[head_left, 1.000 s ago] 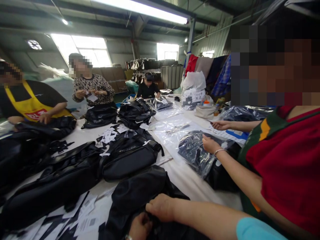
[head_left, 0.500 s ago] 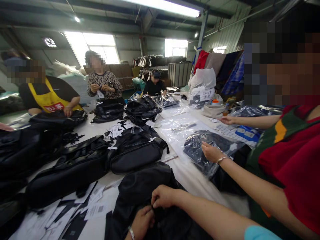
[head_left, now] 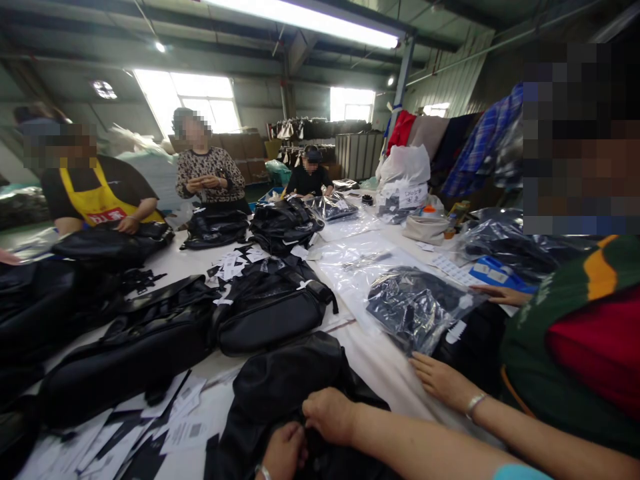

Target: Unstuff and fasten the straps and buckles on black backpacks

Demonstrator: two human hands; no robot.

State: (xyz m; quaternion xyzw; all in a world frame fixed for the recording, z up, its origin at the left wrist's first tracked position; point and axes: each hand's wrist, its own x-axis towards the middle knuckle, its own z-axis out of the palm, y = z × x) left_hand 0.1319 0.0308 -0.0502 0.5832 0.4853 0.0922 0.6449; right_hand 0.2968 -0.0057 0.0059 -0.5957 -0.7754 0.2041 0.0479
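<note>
A black bag (head_left: 287, 373) lies on the table right in front of me, low in the view. Over its dark upper side, my right hand (head_left: 330, 415) is closed with the fingertips pinched together at the fabric. My left hand (head_left: 285, 452) is beside it, closed too, with thumb and fingers pressed together on the bag. The small part between my fingertips is dark and hidden. Just beyond lies a second black bag (head_left: 275, 320) with white tags on it. Loose printed cards (head_left: 185, 430) are spread to the left of my left hand.
At the right, a co-worker's hand (head_left: 443, 380) rests near a plastic-wrapped dark bag (head_left: 410, 303). More black bags (head_left: 135, 353) fill the left side. White tags (head_left: 233, 263) lie mid-table, and several people work around the far side.
My hands stay pinched on the bag. The co-worker at the right has leaned in; one of their hands came down off the wrapped bag, the other moved nearer beside the blue packet.
</note>
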